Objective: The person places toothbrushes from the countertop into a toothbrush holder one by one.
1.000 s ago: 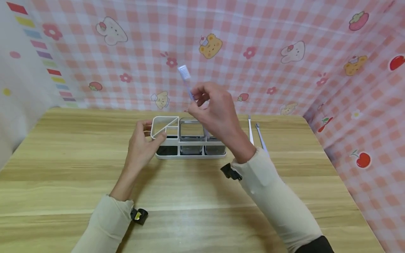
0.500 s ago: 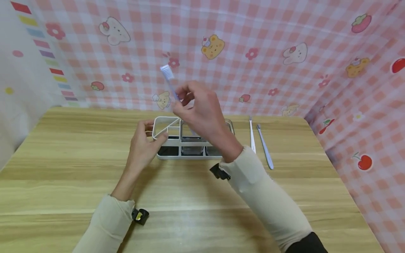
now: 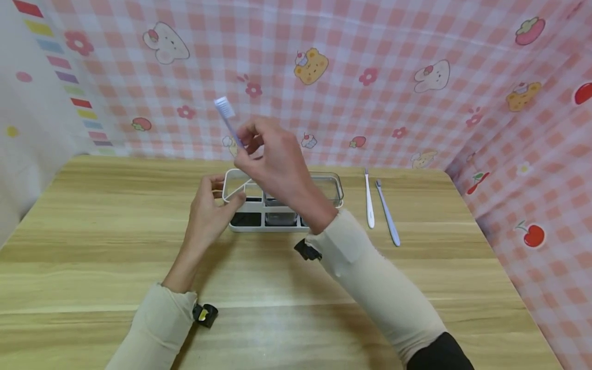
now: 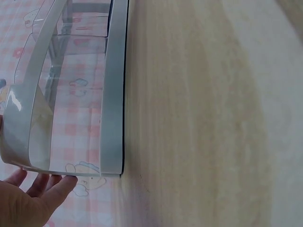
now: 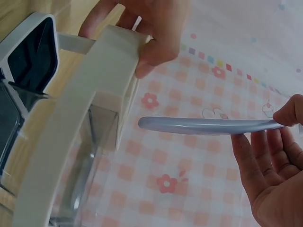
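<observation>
A white rack point(image 3: 280, 209) with clear cups stands near the table's back edge. At its left end my left hand point(image 3: 209, 211) grips the frame, thumb in front and fingers behind; the left wrist view shows its fingertips at the rack's point(image 4: 112, 118) end. Above the rack my right hand point(image 3: 280, 163) pinches a pale purple toothbrush point(image 3: 226, 116), bristles up. In the right wrist view the toothbrush handle point(image 5: 199, 126) points toward the divided end of the rack point(image 5: 71, 99), apart from it, with the right hand point(image 5: 277, 165) holding the other part.
Two more toothbrushes, one white point(image 3: 369, 203) and one blue-purple point(image 3: 388, 216), lie on the wooden table point(image 3: 277, 308) right of the rack. A pink checked cloth point(image 3: 351, 51) hangs behind and at the right side.
My right hand has moved left with the toothbrush, from over the rack's middle and right to nearer its left end. The left hand keeps its grip on the rack.
</observation>
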`<state>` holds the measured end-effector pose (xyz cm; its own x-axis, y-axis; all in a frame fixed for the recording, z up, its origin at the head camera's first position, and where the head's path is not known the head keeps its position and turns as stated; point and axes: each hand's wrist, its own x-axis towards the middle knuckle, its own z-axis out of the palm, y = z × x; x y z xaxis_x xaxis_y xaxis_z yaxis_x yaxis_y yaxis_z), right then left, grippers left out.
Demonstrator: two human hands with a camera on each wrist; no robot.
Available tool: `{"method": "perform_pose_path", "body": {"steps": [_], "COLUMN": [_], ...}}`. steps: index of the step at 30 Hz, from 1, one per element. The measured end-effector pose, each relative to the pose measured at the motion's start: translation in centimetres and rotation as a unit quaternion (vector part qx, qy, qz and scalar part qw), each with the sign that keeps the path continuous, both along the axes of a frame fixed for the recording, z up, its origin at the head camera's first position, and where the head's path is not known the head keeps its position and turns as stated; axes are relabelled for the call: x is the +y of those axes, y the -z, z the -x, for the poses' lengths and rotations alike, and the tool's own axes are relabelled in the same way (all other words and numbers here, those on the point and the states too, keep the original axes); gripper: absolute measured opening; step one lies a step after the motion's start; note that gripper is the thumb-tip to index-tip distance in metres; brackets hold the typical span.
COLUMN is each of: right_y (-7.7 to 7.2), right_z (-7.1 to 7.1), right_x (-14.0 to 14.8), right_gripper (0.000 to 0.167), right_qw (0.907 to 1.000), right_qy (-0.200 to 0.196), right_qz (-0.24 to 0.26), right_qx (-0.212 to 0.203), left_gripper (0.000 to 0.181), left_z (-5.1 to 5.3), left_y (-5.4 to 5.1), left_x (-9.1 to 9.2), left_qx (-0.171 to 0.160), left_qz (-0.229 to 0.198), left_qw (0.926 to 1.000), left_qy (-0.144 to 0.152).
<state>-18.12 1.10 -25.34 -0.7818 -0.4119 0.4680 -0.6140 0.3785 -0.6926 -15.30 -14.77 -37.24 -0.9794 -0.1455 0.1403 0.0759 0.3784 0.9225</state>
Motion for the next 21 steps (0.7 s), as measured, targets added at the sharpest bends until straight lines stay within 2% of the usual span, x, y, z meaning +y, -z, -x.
{"method": "perform_pose_path", "body": {"steps": [10,19,21], "right_y": [0.9,2.2,2.6], "right_z": [0.5,1.0,1.1], "right_x": [-0.9,-1.3,-1.3], "right_gripper": [0.019,0.02,0.02], "right_qw": [0.9996,0.9995,0.9997], "right_qy": [-0.009,-0.001,0.0], "right_qz": [0.028,0.005,0.003], "right_qx": [-0.005,-0.03,-0.024], "left_gripper": [0.058,0.059,0.059], "left_z": [0.0,-0.1,-0.1], "left_y": [0.2,0.1,0.1], "left_x": [0.0,-0.2,-0.1], "left_qx": [0.001,-0.002,-0.002], "left_qz": [-0.007,-0.006,-0.006], "left_qw": [1.0,1.0,1.0], "left_qy": [0.004,0.004,0.005]}}
